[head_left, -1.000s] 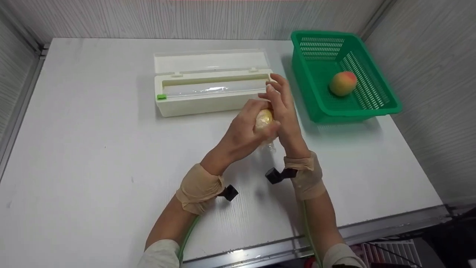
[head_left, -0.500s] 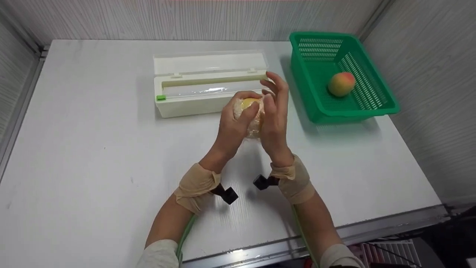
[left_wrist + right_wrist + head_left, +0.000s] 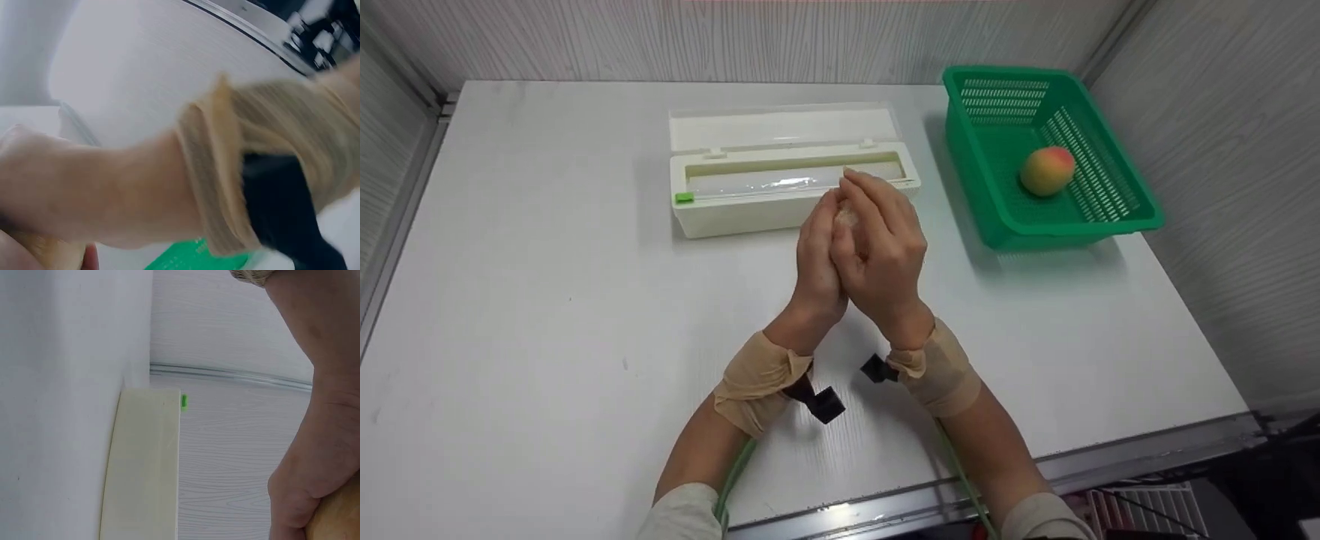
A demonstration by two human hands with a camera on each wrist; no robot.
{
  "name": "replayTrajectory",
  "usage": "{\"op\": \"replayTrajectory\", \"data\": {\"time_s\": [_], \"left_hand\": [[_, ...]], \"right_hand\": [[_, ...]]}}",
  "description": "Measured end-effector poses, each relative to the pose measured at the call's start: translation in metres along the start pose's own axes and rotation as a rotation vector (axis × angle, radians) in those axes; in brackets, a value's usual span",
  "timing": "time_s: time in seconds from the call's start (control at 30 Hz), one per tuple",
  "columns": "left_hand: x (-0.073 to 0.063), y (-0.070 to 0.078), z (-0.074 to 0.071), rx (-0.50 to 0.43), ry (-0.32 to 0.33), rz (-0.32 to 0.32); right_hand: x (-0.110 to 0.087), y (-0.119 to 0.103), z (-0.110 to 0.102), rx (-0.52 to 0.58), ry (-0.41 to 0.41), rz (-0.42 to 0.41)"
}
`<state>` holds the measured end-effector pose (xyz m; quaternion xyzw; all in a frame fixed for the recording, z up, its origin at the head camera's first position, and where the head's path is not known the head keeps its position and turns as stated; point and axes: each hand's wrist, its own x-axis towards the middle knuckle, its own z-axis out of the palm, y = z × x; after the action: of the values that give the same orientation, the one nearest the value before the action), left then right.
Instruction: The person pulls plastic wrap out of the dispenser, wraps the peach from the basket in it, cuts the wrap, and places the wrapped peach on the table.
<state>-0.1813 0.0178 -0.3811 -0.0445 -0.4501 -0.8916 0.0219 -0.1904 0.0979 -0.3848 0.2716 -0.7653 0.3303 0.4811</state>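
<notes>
Between my two hands is a film-wrapped peach (image 3: 846, 217), mostly hidden by the fingers; only a small shiny patch shows in the head view. My left hand (image 3: 819, 259) cups it from the left. From the right, my right hand (image 3: 885, 251) curves its fingers over it, thumb toward me. A tan, rounded part of the peach (image 3: 340, 517) appears beneath a hand in the right wrist view. Just beyond the hands lies a white cling film dispenser (image 3: 757, 216), lid raised, its roll of film (image 3: 780, 180) showing.
At the back right a green basket (image 3: 1005, 232) holds one yellow-red peach (image 3: 1047, 171). A green slider (image 3: 684, 197) sits at the dispenser's left end. The white table (image 3: 547, 337) ends at a metal front edge (image 3: 870, 517), with walls behind and at the sides.
Both hands have shifted left with the wrapped peach and turned it. My right hand, its fingers raised before, has folded over the peach, which is now largely covered.
</notes>
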Motion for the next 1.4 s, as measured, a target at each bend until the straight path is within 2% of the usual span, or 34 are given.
{"op": "replayTrajectory", "data": {"time_s": [0.13,0.2,0.33,0.4,0.5,0.77,0.93,1.0,1.07,1.13,1.2,1.3,1.4], "left_hand": [[0.002,0.006,-0.001,-0.213,0.007,-0.164],[0.003,0.007,0.0,-0.292,0.017,-0.224],[0.005,0.007,0.0,-0.363,0.071,-0.303],[0.005,0.007,0.0,-0.36,0.09,-0.314],[0.006,0.008,0.001,-0.337,0.097,-0.299],[0.005,0.008,0.001,-0.283,0.131,-0.247],[0.006,0.011,0.001,-0.246,0.15,-0.249],[0.005,0.013,-0.001,-0.219,0.12,-0.257],[0.004,0.013,-0.003,-0.169,0.027,-0.263],[0.003,0.014,-0.005,-0.107,-0.091,-0.257],[0.002,0.013,-0.006,-0.027,-0.201,-0.248],[0.001,0.009,-0.006,0.076,-0.308,-0.256],[0.003,0.003,-0.007,0.068,-0.394,-0.299]], "right_hand": [[-0.002,0.001,0.0,-0.026,-0.008,-0.071],[-0.003,0.003,-0.001,-0.006,-0.005,-0.101],[-0.002,0.005,-0.001,0.079,-0.002,-0.128],[-0.001,0.005,-0.001,0.119,-0.007,-0.127],[-0.002,0.006,-0.002,0.158,-0.016,-0.121],[-0.005,0.006,0.0,0.195,0.01,-0.133],[-0.003,0.008,0.0,0.227,0.001,-0.124],[0.0,0.011,-0.003,0.277,-0.033,-0.08],[0.004,0.015,-0.008,0.353,-0.072,0.006],[0.008,0.02,-0.016,0.446,-0.091,0.139],[0.012,0.025,-0.024,0.549,-0.068,0.292],[0.017,0.029,-0.034,0.7,0.001,0.498],[0.017,0.03,-0.036,0.794,0.043,0.611]]}}
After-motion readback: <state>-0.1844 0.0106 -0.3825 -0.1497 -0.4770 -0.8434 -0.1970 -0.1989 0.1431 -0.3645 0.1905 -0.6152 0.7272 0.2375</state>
